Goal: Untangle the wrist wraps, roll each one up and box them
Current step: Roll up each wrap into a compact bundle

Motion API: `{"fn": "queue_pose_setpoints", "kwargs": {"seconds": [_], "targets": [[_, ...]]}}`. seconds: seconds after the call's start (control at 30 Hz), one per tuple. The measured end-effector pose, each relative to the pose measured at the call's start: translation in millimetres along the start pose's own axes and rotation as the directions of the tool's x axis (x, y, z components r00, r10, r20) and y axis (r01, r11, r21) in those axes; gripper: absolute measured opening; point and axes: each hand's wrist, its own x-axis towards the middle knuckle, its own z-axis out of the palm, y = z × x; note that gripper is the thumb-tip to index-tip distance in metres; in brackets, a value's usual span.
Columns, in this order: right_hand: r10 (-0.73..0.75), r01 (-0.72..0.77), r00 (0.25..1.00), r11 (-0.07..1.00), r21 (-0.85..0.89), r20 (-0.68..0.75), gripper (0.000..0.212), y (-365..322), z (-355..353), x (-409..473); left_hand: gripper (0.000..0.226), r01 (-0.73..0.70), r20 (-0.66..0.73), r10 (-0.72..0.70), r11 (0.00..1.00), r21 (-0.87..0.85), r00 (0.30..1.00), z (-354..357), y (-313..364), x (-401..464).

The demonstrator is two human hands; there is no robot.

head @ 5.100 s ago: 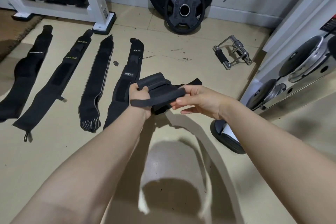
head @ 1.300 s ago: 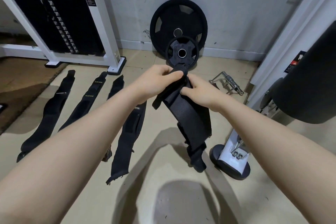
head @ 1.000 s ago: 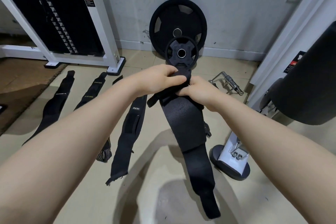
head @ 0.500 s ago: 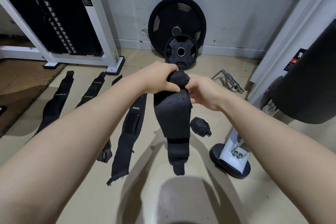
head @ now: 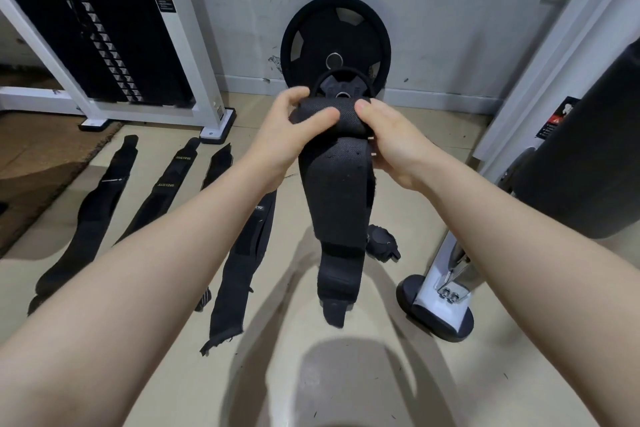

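**Wrist wrap held aloft at its rolled top end, four wraps laid out on the floor**

Far left: a white-framed weight stack (head: 104, 42) stands against the wall, with a brown mat (head: 38, 156) on the floor before it.

Left of centre: four black wrist wraps lie flat on the beige floor (head: 156, 374), side by side and roughly parallel. In order these are the first wrap (head: 93, 215), the second wrap (head: 162, 191) bearing light lettering, the third wrap (head: 216, 166) largely hidden behind the left forearm, and the fourth wrap (head: 242, 260) with a frayed near end.

Centre: the left hand (head: 287, 135) grips the left side of the rolled top of the held wrap (head: 334, 191), thumb across the front of the roll and fingers curled over its top. The right hand (head: 391, 146) grips the right side of the same roll, fingers curled behind it. The unrolled length of the held wrap hangs straight down between the forearms, clear of the floor, narrowing to a tab at the lower end. Behind the hands, a large weight plate (head: 336, 42) leans on the wall with a smaller plate (head: 343, 87) in front of it.

Right of centre: a small dark bundle (head: 381, 241) lies on the floor just beside the hanging wrap; what it is cannot be told. Further right stands a white machine foot (head: 436, 302) on a black base, and a large black padded object (head: 585, 163) at the frame edge.
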Motion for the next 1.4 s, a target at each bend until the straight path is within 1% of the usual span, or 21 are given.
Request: {"fn": "queue_pose_setpoints", "kwargs": {"seconds": [0.03, 0.1, 0.13, 0.2, 0.23, 0.33, 0.37, 0.4, 0.47, 0.53, 0.6, 0.67, 0.73, 0.87, 1.0, 1.07, 1.13, 1.23, 1.3, 1.37, 1.4], "targets": [[-0.003, 0.004, 1.0, 0.997, 0.073, -0.009, 0.03, -1, 0, 1, 0.046, 0.073, 0.078, -0.065, 0.992, -0.099, 0.995, -2, -5, 0], [-0.017, 0.02, 1.0, 0.973, 0.23, -0.017, 0.033, -8, 2, 1, 0.025, 0.14, 0.203, -0.125, 0.988, -0.064, 0.971, -3, -10, -3], [-0.024, 0.03, 0.999, 0.966, 0.255, -0.024, 0.032, -11, 3, 1, 0.02, 0.134, 0.221, -0.122, 0.99, -0.041, 0.968, -3, -12, -4], [-0.038, 0.048, 0.998, 0.972, 0.231, -0.047, 0.028, -14, 5, 1, 0.021, 0.117, 0.225, -0.108, 0.993, -0.03, 0.968, -5, -15, -3], [-0.043, 0.055, 0.997, 0.971, 0.234, -0.059, 0.028, -15, 7, 2, 0.029, 0.11, 0.235, -0.103, 0.994, -0.014, 0.967, -6, -17, -1], [-0.034, 0.071, 0.994, 0.93, 0.359, -0.108, 0.032, -19, 9, 4, 0.05, 0.142, 0.314, -0.177, 0.981, 0.132, 0.933, -13, -25, -2], [-0.023, 0.072, 0.992, 0.904, 0.422, -0.121, 0.034, -21, 9, 5, 0.048, 0.166, 0.344, -0.221, 0.969, 0.184, 0.912, -15, -30, -2], [-0.016, 0.075, 0.992, 0.88, 0.469, -0.129, 0.034, -23, 8, 6, 0.038, 0.182, 0.357, -0.251, 0.959, 0.215, 0.9, -17, -35, -3], [-0.013, 0.081, 0.99, 0.862, 0.501, -0.139, 0.034, -25, 6, 8, 0.022, 0.195, 0.349, -0.266, 0.955, 0.225, 0.899, -16, -40, -8], [-0.017, 0.078, 0.989, 0.905, 0.419, -0.149, 0.035, -22, 4, 10, 0.019, 0.213, 0.314, -0.276, 0.952, 0.219, 0.908, -15, -45, -11], [-0.049, 0.085, 0.983, 0.976, 0.202, -0.175, 0.033, -17, 1, 10, 0.016, 0.251, 0.262, -0.291, 0.952, 0.176, 0.92, -15, -49, -13], [-0.106, 0.115, 0.971, 0.993, 0.029, -0.214, 0.031, -11, -4, 9, 0.017, 0.276, 0.216, -0.293, 0.955, 0.105, 0.931, -17, -53, -14], [-0.154, 0.153, 0.959, 0.988, -0.024, -0.24, 0.032, -6, -7, 9, 0.022, 0.289, 0.212, -0.293, 0.956, 0.048, 0.932, -15, -54, -16], [-0.177, 0.181, 0.933, 0.983, -0.016, -0.314, 0.033, 0, -5, 13, 0.03, 0.29, 0.226, -0.289, 0.957, 0.028, 0.93, -9, -56, -22], [-0.118, 0.17, 0.923, 0.979, 0.116, -0.365, 0.027, 9, -6, 16, 0.028, 0.285, 0.291, -0.271, 0.958, -0.006, 0.918, -6, -57, -26], [-0.099, 0.181, 0.935, 0.959, 0.218, -0.342, 0.023, 12, -7, 15, 0.011, 0.336, 0.331, -0.284, 0.935, -0.112, 0.9, -2, -54, -27], [-0.111, 0.193, 0.948, 0.945, 0.264, -0.299, 0.017, 12, -5, 11, 0.025, 0.384, 0.347, -0.306, 0.905, -0.184, 0.887, 1, -51, -26], [-0.088, 0.155, 0.959, 0.959, 0.239, -0.268, 0.025, 11, -3, 10, 0.022, 0.324, 0.298, -0.277, 0.939, -0.119, 0.913, 4, -51, -22], [-0.073, 0.11, 0.958, 0.987, 0.118, -0.279, 0.038, 14, -3, 13, 0.02, 0.288, 0.252, -0.262, 0.955, -0.073, 0.932, 6, -53, -21], [-0.113, 0.056, 0.944, 0.981, -0.188, -0.31, 0.039, 19, -2, 15, 0.018, 0.26, 0.228, -0.249, 0.965, -0.023, 0.941, 4, -56, -21], [-0.13, 0.011, 0.937, 0.938, -0.345, -0.324, 0.036, 21, -2, 14, 0.018, 0.25, 0.231, -0.246, 0.968, 0.012, 0.941, 3, -57, -21]]}}
